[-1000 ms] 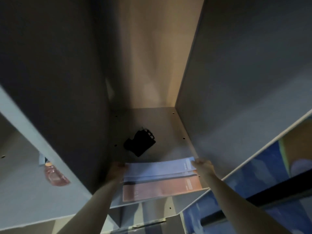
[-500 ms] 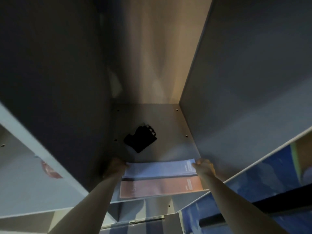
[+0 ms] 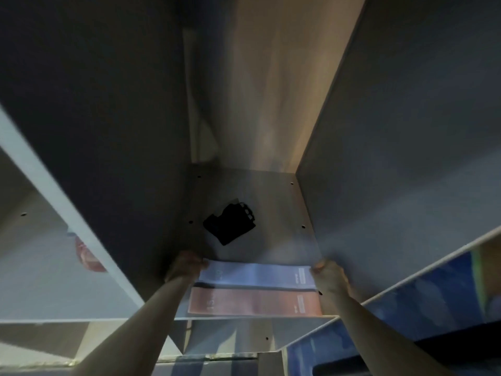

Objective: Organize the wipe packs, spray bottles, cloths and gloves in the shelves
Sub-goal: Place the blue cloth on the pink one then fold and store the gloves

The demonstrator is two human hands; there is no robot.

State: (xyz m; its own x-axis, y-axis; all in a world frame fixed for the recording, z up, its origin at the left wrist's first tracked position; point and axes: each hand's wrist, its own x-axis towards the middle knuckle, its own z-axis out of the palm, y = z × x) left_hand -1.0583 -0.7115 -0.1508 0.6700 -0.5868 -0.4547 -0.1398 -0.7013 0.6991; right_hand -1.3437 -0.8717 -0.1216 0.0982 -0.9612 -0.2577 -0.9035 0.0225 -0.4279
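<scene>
1. Blue wipe pack (image 3: 256, 275): laid flat on the shelf board (image 3: 271, 213), gripped at its ends by the left hand (image 3: 185, 267) and right hand (image 3: 329, 275), fingers curled.
2. Pink wipe pack (image 3: 254, 305): placed just in front, touching.
3. Black glove (image 3: 230, 226): laid behind.

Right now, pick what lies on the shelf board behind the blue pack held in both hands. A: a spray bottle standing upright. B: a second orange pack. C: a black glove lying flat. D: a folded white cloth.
C: a black glove lies flat on the shelf board, farther in than the blue pack gripped at its ends by the left hand and right hand; the orange pack lies nearer the front edge.
</scene>
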